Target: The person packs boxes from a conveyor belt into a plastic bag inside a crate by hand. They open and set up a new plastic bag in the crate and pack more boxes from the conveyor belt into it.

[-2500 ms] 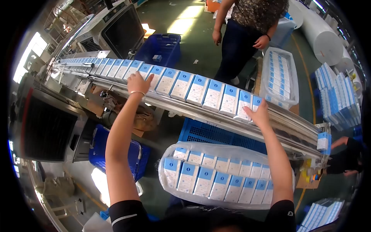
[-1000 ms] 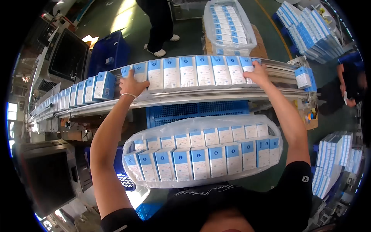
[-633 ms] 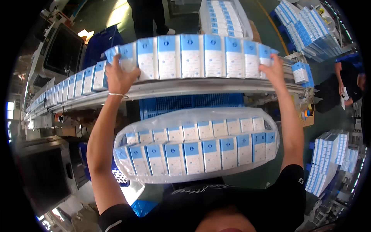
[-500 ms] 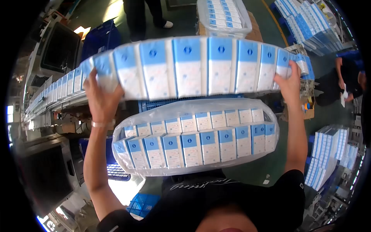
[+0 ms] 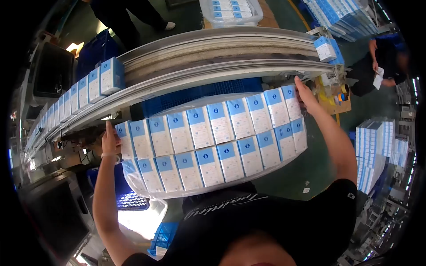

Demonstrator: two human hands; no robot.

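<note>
A long row of blue-and-white tissue packs [image 5: 199,128] spans the space between my hands, squeezed end to end. My left hand [image 5: 110,141] presses against its left end, with the fingers partly hidden behind the end pack. At the opposite end, my right hand [image 5: 305,96] presses on the last pack. This row sits at the far side of a clear plastic bag [image 5: 177,193], directly behind a front row of matching packs [image 5: 210,167]. What lies beneath the held row is hidden.
Beyond the bag runs a conveyor [image 5: 217,51], with a line of packs [image 5: 94,84] on its left and a few packs [image 5: 325,49] at its right end. A blue crate [image 5: 153,106] is below it. Stacked packs [image 5: 375,150] and another person [image 5: 377,66] are at the right.
My hands have lowered the row of packs from over the conveyor toward me, onto the bag's far side. The conveyor's middle is now uncovered.
</note>
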